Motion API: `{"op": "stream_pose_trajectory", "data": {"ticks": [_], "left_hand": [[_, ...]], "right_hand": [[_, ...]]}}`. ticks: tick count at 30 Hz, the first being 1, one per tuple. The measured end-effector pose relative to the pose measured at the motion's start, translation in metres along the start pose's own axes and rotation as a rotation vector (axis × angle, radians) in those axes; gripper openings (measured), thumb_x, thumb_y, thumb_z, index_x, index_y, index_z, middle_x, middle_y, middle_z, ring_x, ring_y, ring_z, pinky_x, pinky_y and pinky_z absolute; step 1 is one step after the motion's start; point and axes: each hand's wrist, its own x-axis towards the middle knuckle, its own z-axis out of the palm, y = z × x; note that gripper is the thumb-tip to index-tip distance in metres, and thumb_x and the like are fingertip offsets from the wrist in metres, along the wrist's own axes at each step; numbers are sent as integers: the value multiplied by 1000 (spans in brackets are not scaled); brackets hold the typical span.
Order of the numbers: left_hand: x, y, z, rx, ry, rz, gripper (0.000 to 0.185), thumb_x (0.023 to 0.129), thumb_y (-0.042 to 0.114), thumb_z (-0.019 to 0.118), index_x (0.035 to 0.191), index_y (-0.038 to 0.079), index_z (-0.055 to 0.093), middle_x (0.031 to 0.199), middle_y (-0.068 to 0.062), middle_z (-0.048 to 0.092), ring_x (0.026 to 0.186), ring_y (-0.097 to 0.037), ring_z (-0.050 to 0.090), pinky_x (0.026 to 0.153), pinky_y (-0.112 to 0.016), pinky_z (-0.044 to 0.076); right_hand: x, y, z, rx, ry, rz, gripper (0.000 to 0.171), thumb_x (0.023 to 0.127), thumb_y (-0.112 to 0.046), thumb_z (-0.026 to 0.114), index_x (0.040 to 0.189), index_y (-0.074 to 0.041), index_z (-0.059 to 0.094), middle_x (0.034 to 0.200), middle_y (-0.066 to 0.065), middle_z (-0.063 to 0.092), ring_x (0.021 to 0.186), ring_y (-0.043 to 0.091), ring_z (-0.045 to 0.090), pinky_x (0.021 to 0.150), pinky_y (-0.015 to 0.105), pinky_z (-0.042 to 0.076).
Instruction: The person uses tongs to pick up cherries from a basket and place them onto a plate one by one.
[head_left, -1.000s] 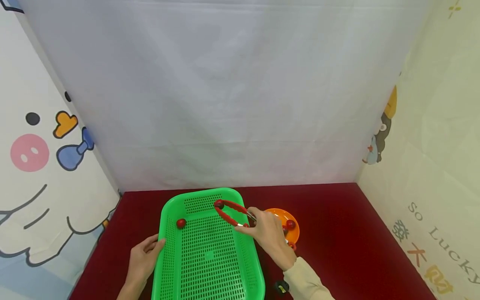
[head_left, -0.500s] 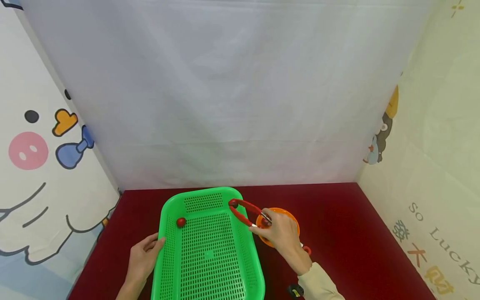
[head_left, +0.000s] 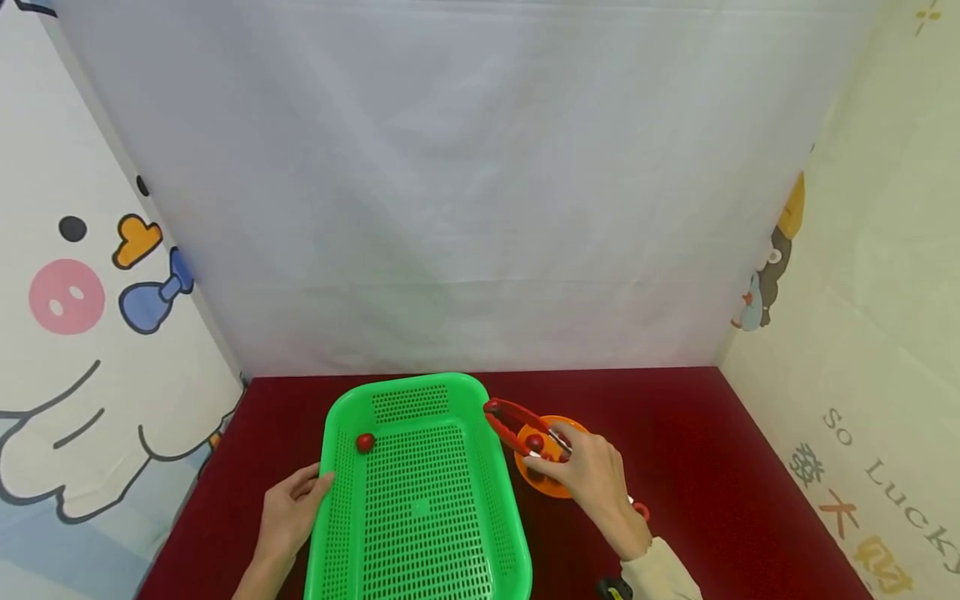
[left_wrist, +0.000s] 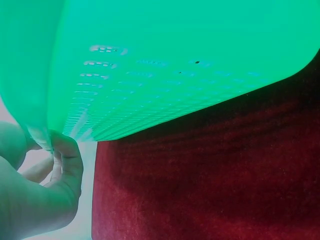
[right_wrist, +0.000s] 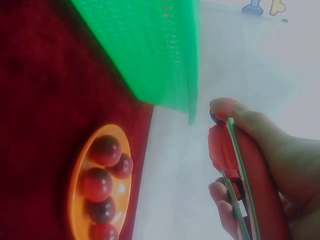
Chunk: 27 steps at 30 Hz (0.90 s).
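My left hand (head_left: pixel 288 510) pinches the left rim of a green perforated plastic basket (head_left: pixel 420 533); the left wrist view shows the fingers (left_wrist: pixel 70 157) curled over its edge. One small red round fruit (head_left: pixel 365 442) lies near the basket's back left. My right hand (head_left: pixel 597 471) grips red-and-silver tongs (head_left: pixel 519 412), whose tips reach to the basket's back right rim. A small dark round piece (right_wrist: pixel 215 116) shows at the tips in the right wrist view. Under the tongs and right hand, partly covered, sits an orange plate (head_left: pixel 553 490) with several round dark-red fruits (right_wrist: pixel 97 184).
A dark red cloth (head_left: pixel 720 500) covers the table. White fabric (head_left: pixel 480 208) hangs behind it, and cartoon-printed panels (head_left: pixel 82 350) stand at both sides. A dark strapped device (head_left: pixel 615 588) shows at the right wrist.
My right hand and the tongs have moved right, from over the basket to beside its back right rim and over the plate. The left hand and basket stay in place.
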Motion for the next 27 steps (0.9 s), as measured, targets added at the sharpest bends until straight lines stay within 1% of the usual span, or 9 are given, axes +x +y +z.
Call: {"op": "stream_pose_trajectory", "data": {"ticks": [3,5,7,11,14,16,19,22,27], "left_hand": [[-1,0,0,4,6,4,49,106,27,60,144,-5,55,122,-26,68,113,-39,66,81,-39,58],[0,1,0,2,6,5,49,106,27,60,144,-5,55,123,-26,67,113,-40,65,80,-39,58],[0,1,0,-1,4,9,49,106,26,60,143,-6,55,123,-26,67,113,-40,65,80,-39,58],[-1,0,0,-4,3,12,49,106,26,60,143,-6,55,123,-27,67,113,-40,65,81,-39,58],[-1,0,0,-1,6,10,49,106,26,60,143,-6,55,124,-27,66,113,-40,65,81,-39,58],[-2,1,0,-1,3,9,50,106,26,60,144,-7,54,125,-28,66,114,-41,64,82,-40,58],[-2,1,0,0,4,10,50,107,26,59,144,-7,54,125,-28,65,115,-42,64,82,-40,58],[-2,2,0,-4,5,12,50,106,25,60,144,-7,54,125,-28,66,114,-41,64,81,-39,58],[-3,2,0,-10,9,18,48,106,24,60,143,-7,55,122,-27,67,111,-38,67,77,-34,58]], "right_hand": [[-2,5,-3,-17,-3,8,48,73,-38,95,108,-11,77,59,-8,55,51,9,38,46,25,35],[-3,9,-4,-32,-5,14,48,72,-38,95,106,-10,77,57,-9,49,50,9,35,46,25,32],[-3,12,-6,-44,-12,21,49,72,-38,95,108,-10,77,57,-9,50,50,9,34,46,25,31],[-4,19,-8,-57,-27,39,53,72,-39,95,112,-8,78,62,-6,58,51,10,34,46,25,30],[-6,24,-10,-68,-41,52,54,72,-40,95,111,-7,78,66,-3,64,52,10,34,46,25,31],[-8,28,-11,-74,-46,59,55,71,-39,95,110,-6,78,67,-1,65,52,10,34,46,25,31],[-10,33,-12,-89,-59,59,56,71,-40,95,110,-4,77,61,-4,59,51,9,32,46,25,29],[-12,37,-14,-93,-86,63,59,74,-42,93,113,-2,76,55,-6,47,50,9,28,45,24,26],[-14,45,-14,-103,-113,70,58,75,-42,93,114,-3,76,55,-8,45,49,9,27,44,23,25]]}}
